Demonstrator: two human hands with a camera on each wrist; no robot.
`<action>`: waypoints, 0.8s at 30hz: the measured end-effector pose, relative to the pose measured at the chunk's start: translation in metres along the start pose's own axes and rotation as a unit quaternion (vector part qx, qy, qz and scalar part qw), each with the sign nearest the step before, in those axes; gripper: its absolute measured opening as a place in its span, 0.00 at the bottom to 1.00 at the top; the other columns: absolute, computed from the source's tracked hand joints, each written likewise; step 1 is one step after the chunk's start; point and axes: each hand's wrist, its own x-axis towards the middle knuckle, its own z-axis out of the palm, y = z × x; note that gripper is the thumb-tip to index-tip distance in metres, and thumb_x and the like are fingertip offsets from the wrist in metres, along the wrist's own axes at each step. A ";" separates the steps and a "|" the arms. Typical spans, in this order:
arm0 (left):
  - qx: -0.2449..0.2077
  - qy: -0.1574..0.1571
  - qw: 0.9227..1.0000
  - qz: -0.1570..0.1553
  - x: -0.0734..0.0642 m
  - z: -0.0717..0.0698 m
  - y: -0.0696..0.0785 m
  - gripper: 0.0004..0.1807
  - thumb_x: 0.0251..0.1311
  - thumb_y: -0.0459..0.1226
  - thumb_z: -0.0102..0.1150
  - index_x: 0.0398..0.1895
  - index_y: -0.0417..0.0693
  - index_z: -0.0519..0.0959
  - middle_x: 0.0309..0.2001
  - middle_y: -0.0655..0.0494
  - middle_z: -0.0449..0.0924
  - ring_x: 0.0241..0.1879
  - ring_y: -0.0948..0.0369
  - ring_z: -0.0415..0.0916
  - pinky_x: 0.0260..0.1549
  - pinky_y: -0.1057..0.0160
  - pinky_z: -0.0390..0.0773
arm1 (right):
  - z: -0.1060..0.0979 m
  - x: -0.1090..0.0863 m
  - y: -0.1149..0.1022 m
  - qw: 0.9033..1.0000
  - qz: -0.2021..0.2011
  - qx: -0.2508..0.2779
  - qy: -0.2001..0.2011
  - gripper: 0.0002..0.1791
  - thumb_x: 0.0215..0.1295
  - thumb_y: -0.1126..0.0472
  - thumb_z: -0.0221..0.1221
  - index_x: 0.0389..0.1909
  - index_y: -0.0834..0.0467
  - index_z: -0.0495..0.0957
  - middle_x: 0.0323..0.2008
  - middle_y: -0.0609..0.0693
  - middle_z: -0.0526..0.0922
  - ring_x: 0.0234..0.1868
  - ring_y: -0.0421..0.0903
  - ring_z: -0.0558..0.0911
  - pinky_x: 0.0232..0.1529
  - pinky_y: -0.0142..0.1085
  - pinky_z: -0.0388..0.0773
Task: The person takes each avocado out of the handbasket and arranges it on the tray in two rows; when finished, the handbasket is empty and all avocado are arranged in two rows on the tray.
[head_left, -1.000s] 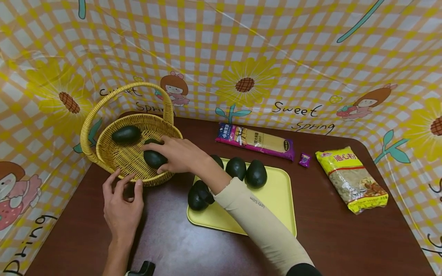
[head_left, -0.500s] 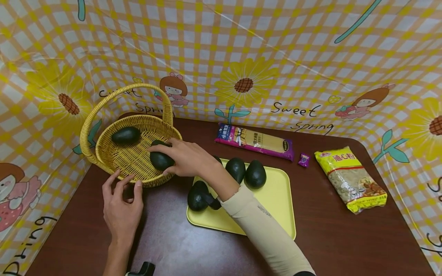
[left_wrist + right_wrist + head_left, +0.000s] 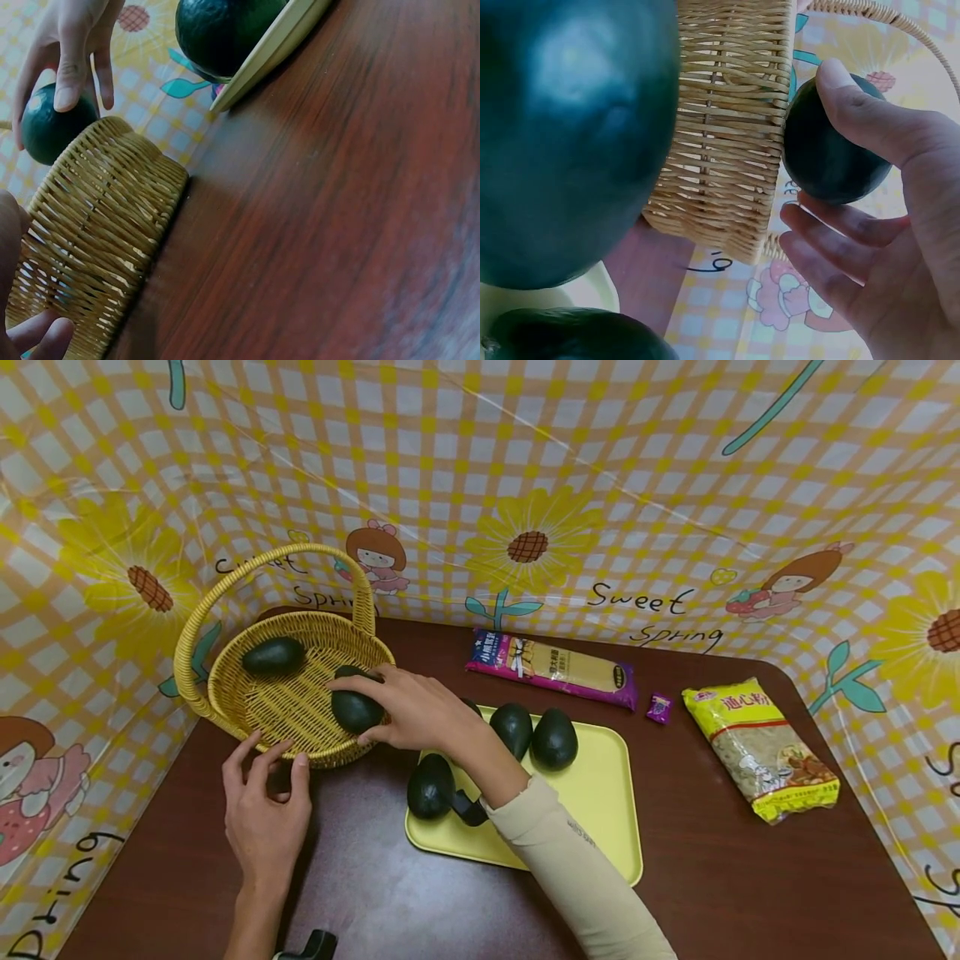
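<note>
My right hand (image 3: 420, 710) holds a dark green avocado (image 3: 354, 710) by its sides, at the right rim of a yellow wicker basket (image 3: 300, 752). In the right wrist view the thumb lies over this avocado (image 3: 832, 157), with the fingers below it. A second avocado (image 3: 273, 656) lies in the far left of the basket. My left hand (image 3: 266, 810) grips the basket's near rim, its fingers bent at the edge; the left wrist view shows fingertips (image 3: 56, 337) against the woven wall (image 3: 105, 225). Several avocados (image 3: 555, 739) lie on a yellow tray (image 3: 600, 827), one partly hidden behind my right hand.
Behind the tray lies a purple pack of noodles (image 3: 555, 668), with a small purple wrapped sweet (image 3: 659, 708) beside it. A yellow bag of pasta (image 3: 761, 752) is at the right. The basket's tall handle (image 3: 262, 568) arches over it. A checked cloth (image 3: 637, 460) surrounds the brown table (image 3: 712, 877).
My right hand has moved a little right and toward me with the avocado, from over the basket's inside to its right rim. The left hand has stayed at the near rim.
</note>
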 end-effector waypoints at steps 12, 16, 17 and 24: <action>-0.002 0.001 1.000 0.001 -0.001 0.000 0.000 0.15 0.74 0.41 0.68 0.58 0.44 0.88 0.75 0.50 0.72 0.36 0.54 0.82 0.31 0.87 0.67 | 0.002 -0.015 0.002 1.000 0.006 0.023 0.016 0.43 0.68 0.44 0.73 0.82 0.37 0.66 0.72 0.60 0.74 0.59 0.52 0.83 0.41 0.45 0.84; -0.001 0.003 1.000 0.003 -0.001 0.000 0.000 0.15 0.74 0.41 0.68 0.57 0.44 0.88 0.75 0.50 0.73 0.36 0.54 0.82 0.32 0.87 0.67 | 0.003 -0.021 0.002 0.999 0.010 0.030 0.016 0.43 0.69 0.44 0.73 0.82 0.36 0.66 0.72 0.60 0.74 0.57 0.52 0.84 0.39 0.44 0.83; -0.001 0.003 1.000 0.004 -0.001 0.000 0.000 0.15 0.74 0.41 0.68 0.57 0.45 0.88 0.75 0.51 0.73 0.36 0.54 0.82 0.32 0.87 0.68 | 0.002 -0.022 0.002 0.999 0.010 0.031 0.017 0.43 0.69 0.44 0.73 0.82 0.36 0.66 0.72 0.60 0.74 0.56 0.51 0.84 0.39 0.44 0.83; -0.004 0.004 1.000 0.006 -0.001 -0.001 0.001 0.15 0.74 0.41 0.68 0.57 0.44 0.88 0.74 0.50 0.73 0.34 0.54 0.82 0.31 0.87 0.67 | 0.004 -0.030 0.003 0.999 0.013 0.038 0.026 0.44 0.68 0.45 0.74 0.82 0.37 0.66 0.71 0.61 0.75 0.53 0.50 0.85 0.40 0.45 0.83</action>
